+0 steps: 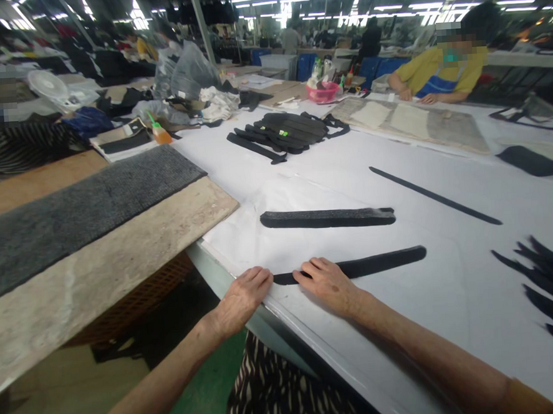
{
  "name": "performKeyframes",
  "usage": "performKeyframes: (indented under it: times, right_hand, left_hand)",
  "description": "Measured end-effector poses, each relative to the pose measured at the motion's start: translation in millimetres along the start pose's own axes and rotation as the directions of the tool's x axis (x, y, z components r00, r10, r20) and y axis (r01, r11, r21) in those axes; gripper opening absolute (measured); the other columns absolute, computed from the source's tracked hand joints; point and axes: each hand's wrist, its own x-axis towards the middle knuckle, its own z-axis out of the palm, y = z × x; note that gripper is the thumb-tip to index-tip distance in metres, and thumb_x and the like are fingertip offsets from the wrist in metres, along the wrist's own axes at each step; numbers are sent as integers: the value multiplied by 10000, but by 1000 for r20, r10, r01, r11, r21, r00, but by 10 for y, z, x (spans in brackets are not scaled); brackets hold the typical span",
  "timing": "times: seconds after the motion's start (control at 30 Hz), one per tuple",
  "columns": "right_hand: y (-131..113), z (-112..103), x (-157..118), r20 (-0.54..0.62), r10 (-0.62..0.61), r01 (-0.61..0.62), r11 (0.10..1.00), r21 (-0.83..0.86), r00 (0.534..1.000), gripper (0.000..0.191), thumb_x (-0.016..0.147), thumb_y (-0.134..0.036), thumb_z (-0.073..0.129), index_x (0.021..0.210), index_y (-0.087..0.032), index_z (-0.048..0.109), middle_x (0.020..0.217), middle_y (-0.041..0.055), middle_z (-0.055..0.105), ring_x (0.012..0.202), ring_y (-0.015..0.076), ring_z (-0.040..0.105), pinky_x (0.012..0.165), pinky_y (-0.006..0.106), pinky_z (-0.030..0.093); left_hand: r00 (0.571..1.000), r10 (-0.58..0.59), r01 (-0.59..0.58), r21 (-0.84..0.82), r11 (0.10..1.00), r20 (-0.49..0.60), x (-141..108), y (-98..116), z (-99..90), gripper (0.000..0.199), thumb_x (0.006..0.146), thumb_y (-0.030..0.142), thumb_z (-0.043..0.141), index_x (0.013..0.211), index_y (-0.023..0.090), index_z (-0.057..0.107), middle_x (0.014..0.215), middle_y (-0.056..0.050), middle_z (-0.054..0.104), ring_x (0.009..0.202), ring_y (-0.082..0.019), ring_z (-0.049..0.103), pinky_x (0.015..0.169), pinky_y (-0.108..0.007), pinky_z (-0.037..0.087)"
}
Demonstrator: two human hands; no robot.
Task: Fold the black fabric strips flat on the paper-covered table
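Note:
A long black fabric strip (385,262) lies flat near the front edge of the white-covered table (433,310). My left hand (245,299) is closed at its left end, fingers bent and pressed together. My right hand (329,286) lies over the strip further along, with curled fingers gripping it; the fingertips are partly hidden. Just beyond lies a thicker black strip (328,218) with a greyish upper face. To the right a thin black strip (435,195) rests at a slant.
Several black strips (551,296) fan out at the right. A pile of black pieces (295,131) lies farther back, near a pink basket (323,91). A grey felt-covered board (93,205) stands at the left. Across the table sits a person in a yellow shirt (465,70).

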Motion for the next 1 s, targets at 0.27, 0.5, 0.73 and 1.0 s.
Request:
performKeyframes:
  times: [0.27, 0.5, 0.73, 1.0]
  right_hand:
    - [43, -73, -81, 17, -31, 31, 999, -9, 999, 239, 825, -47, 492, 1027, -131, 587, 840, 59, 514, 772, 178, 431, 683, 306, 372]
    - [10, -110, -194, -7, -65, 65, 998, -16, 998, 292, 818, -18, 482, 1073, -128, 572, 867, 66, 539, 793, 185, 454, 718, 321, 387]
    - [-279, -33, 87, -20, -160, 160, 987, 2, 987, 193, 855, -67, 490, 1016, -135, 573, 856, 51, 527, 790, 175, 457, 716, 311, 397]
    - [-353, -9, 215, -12, -211, 212, 977, 17, 977, 148, 879, -73, 462, 968, -150, 551, 830, 37, 505, 775, 167, 449, 700, 313, 391]
  left_hand:
    - [968, -201, 161, -246, 956, -150, -95, 36, 100, 424, 825, -14, 317, 1121, 133, 583, 1061, -109, 581, 988, -204, 526, 860, -348, 518]
    - [902, -383, 251, -481, 840, -199, -52, 71, 124, 400, 860, 34, 292, 1009, 123, 653, 1033, -112, 611, 987, -180, 553, 879, -318, 497]
    - [474, -878, 542, -765, 347, -63, -233, 236, -9, 284, 874, 353, 455, 906, 149, 649, 899, -67, 646, 859, -193, 589, 804, -293, 462]
    - [448, -818, 579, -814, -41, 360, -263, 367, 95, 449, 724, 554, 552, 527, 151, 541, 507, 2, 478, 546, -136, 437, 552, -253, 340]
